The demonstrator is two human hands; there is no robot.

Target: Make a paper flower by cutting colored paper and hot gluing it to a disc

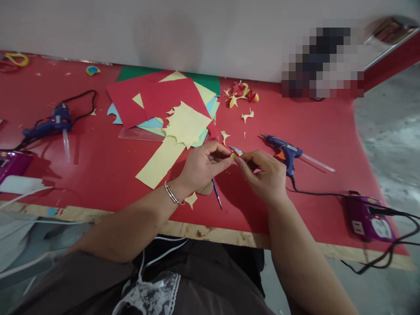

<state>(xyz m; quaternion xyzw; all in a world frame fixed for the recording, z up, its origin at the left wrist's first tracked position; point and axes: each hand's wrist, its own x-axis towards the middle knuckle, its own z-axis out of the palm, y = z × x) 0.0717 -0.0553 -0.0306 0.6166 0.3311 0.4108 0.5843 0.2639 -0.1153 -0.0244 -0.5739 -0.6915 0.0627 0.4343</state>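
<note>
Between the fingertips of both hands is a small yellow paper piece (233,156), with a bit of red beside it. My left hand (205,164) pinches it from the left, its wrist wearing a silver bracelet. From the other side my right hand (264,173) pinches it with thumb and forefinger. A pointed metal blade tip (236,150) shows just behind the fingers; the rest is hidden. Below my left hand lie a thin blue stick-like tool (217,194) and a yellow paper scrap (191,200). A cut yellow sheet (187,124) rests beyond the left hand.
Red sheets (170,98) and other coloured papers are stacked at the back. Small red and yellow cut pieces (241,94) are heaped right of them. One blue glue gun (288,153) lies right, another glue gun (59,120) left. A purple box (367,218) with cords sits at the right edge.
</note>
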